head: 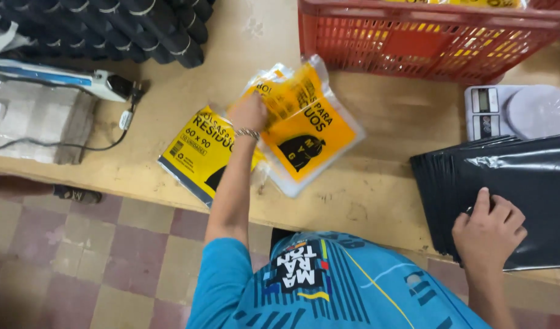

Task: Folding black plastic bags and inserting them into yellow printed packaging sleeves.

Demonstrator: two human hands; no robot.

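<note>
My left hand (249,113) grips a clear plastic package with a yellow printed label (307,131) and holds it just above the wooden table (377,116). Under and left of it lies a flat stack of similar yellow-labelled packages (198,152). My right hand (488,228) rests with bent fingers on the near left corner of a stack of flat black plastic bags (517,195) at the table's right side. A bracelet sits on my left wrist.
A red plastic crate (432,42) stands at the back, holding yellow packages. A small digital scale (511,109) sits behind the black bags. Black rolls (115,27) are piled at the back left, beside a heat sealer (67,79) with a cable. Tiled floor lies below.
</note>
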